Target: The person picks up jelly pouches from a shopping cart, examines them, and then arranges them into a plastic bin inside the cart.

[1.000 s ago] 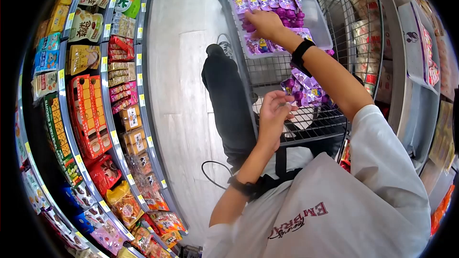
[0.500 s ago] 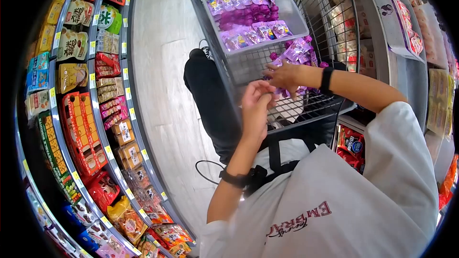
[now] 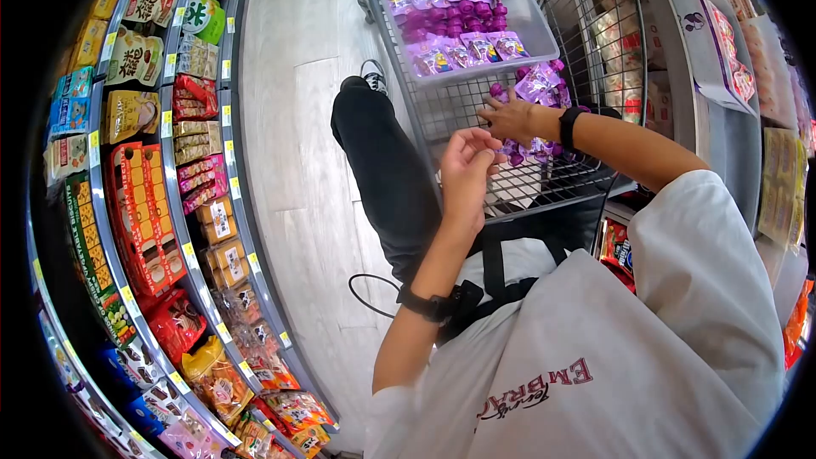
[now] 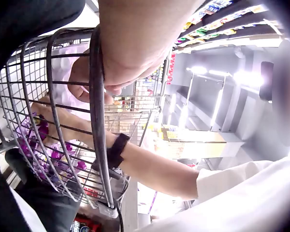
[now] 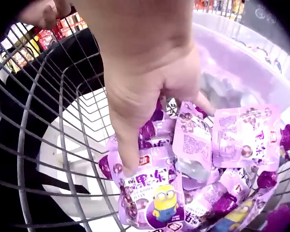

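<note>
Purple jelly pouches (image 3: 542,83) with dark purple caps lie in a loose pile on the floor of the wire shopping cart (image 5: 23,121). My right hand (image 3: 510,121) reaches over the pile, fingers spread. Seen from the right wrist, its thumb touches a jelly pouch (image 5: 152,193) with a yellow cartoon figure, and a fingertip is right at another pouch (image 5: 246,137). More pouches stand in rows inside a translucent plastic bin (image 3: 534,17) at the cart's far end. My left hand (image 3: 467,166) hovers by the cart's near left side, fingers loosely curled, holding nothing.
Shelves of packaged snacks (image 3: 149,212) run along the left of the aisle floor (image 3: 289,161). On the right, a shelf holds a white box (image 3: 697,34) of packets. My dark-trousered leg (image 3: 374,161) is beside the cart's left side.
My right hand has come back from the bin to the loose pile and now works among those pouches. The left hand stays near the cart's left side with relaxed fingers.
</note>
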The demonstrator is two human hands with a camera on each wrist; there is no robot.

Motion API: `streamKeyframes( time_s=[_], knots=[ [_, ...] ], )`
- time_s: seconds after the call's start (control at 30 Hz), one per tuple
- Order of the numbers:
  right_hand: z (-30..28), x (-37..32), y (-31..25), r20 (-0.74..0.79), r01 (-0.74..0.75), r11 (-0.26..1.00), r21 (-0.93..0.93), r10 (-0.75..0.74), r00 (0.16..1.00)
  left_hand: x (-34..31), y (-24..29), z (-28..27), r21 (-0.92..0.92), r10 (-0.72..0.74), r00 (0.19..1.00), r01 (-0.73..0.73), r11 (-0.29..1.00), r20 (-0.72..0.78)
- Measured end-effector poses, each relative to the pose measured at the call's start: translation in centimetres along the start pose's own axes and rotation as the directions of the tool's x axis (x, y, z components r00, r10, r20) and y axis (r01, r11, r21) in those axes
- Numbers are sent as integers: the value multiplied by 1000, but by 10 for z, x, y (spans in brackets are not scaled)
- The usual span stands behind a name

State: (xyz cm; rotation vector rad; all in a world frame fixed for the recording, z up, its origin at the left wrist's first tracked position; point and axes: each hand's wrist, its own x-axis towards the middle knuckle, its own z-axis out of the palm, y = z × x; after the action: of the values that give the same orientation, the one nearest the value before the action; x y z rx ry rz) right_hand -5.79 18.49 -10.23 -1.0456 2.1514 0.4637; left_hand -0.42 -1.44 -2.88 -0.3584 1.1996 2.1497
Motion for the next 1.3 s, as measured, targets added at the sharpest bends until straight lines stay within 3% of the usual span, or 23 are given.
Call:
streamKeyframes(
  time_s=[0.07, 0.13, 0.27, 0.33, 0.47, 0.57, 0.63, 0.7, 0.77, 0.8, 0.83, 0.87, 0.9, 0.97, 1.0, 1.03, 1.23, 1.3],
  knots=[
    [0, 0, 0, -38, 7, 1000, -24, -8, 999, -1, 1, 1, -1, 6, 1000, -6, 1000, 3],
    [11, 10, 8, 67, 24, 983, 182, -37, 997, -2, 0, 0, -4, 17, 1000, -17, 1000, 3],
    [31, 11, 17, 74, 8, 963, 271, -29, 997, -1, -2, -2, -19, 36, 999, -36, 999, 28],
    [26, 0, 17, -43, 5, 939, 344, 10, 999, 0, -4, -2, -31, 50, 998, -49, 998, 42],
    [4, -21, 25, -90, 61, 910, 409, -26, 996, 0, -5, -3, 10, 57, 998, -57, 998, -9],
    [-43, -52, 33, -202, 162, 847, 507, -65, 977, -4, -2, -1, 45, 89, 993, -85, 995, -82],
    [-69, -78, 32, -339, 169, 703, 691, 109, 934, -7, 1, 1, 41, 104, 987, -100, 994, -123],
    [-97, -109, 26, -412, 201, 665, 719, 175, 894, -7, 4, 3, -37, 137, 980, -144, 989, -146],
    [-102, -125, 24, -340, 161, 380, 911, 470, 815, -2, 1, 0, 22, 161, 983, -160, 987, -92],
    [-102, -121, 17, -578, 301, 521, 798, 523, 627, -4, 3, 3, -101, 168, 984, -174, 980, -62],
    [-103, -123, 12, -580, 301, 523, 797, 524, 623, -6, 4, 5, -220, 176, 984, -180, 959, -35],
    [-104, -124, 4, -336, 277, 194, 941, 623, 706, -9, 5, 5, -247, 198, 979, -183, 952, 38],
    [-108, -124, -7, -69, 217, -164, 962, 624, 778, -10, 5, 6, -242, 194, 980, -180, 953, 37],
    [-107, -116, -24, 14, 174, -261, 949, 591, 807, -11, 5, 6, -181, 287, 938, -253, 950, 192],
    [-114, -115, -32, 10, 235, -337, 912, 589, 808, -18, 18, 11, -304, 205, 964, -147, 941, 167],
    [-118, -116, -39, 8, 289, -412, 864, 586, 810, -20, 20, 10, -299, 202, 966, -146, 943, 163],
    [-104, -116, -39, 0, 329, -454, 828, 587, 810, -17, 15, 11, -319, 196, 973, -148, 936, 125],
    [-97, -120, -39, -69, 349, -385, 854, 581, 811, -14, 14, 11, -330, 203, 974, -160, 930, 100]
  ],
)
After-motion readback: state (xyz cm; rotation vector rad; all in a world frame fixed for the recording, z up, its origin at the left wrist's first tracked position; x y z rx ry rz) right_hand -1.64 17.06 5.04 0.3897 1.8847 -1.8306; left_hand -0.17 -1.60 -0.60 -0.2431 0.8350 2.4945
